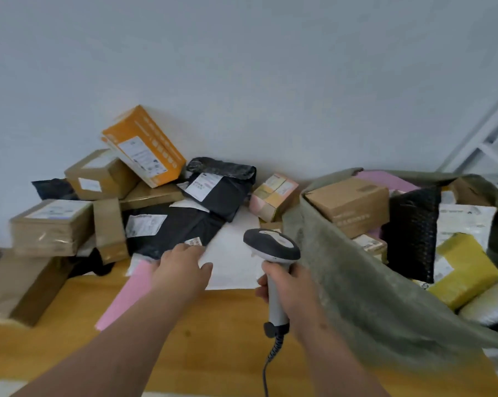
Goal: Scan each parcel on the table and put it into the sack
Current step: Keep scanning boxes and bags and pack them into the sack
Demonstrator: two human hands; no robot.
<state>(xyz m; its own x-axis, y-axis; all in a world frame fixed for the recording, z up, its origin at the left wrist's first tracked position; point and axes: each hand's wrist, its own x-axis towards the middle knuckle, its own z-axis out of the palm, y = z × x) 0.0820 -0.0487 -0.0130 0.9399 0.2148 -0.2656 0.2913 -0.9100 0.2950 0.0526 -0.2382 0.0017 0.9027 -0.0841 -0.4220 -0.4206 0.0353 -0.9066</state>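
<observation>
We are working partway through the job, by our reading: the grey-green sack [356, 282] at our 3 o'clock is already holding a fair load, among it a brown carton [353, 204], a black bubble mailer [411, 233] and a yellow mailer [468, 270]. Plenty is still waiting on the table [213, 339], though, heaped from 10 to 12 o'clock against the wall: an orange box [144, 144], several brown cartons, a pink-taped box [273, 196], and black poly mailers. Our left hand [181, 270] is reaching to 12 o'clock with its fingers nearly straight, its fingertips touching the near edge of a large black poly mailer [167, 227] and a white flat parcel [230, 253] beside it; we cannot tell which one it is going for. Our right hand [287, 285] is wrapping its fingers firmly round the grip of the barcode scanner [273, 247], whose head is pointing toward the pile.
</observation>
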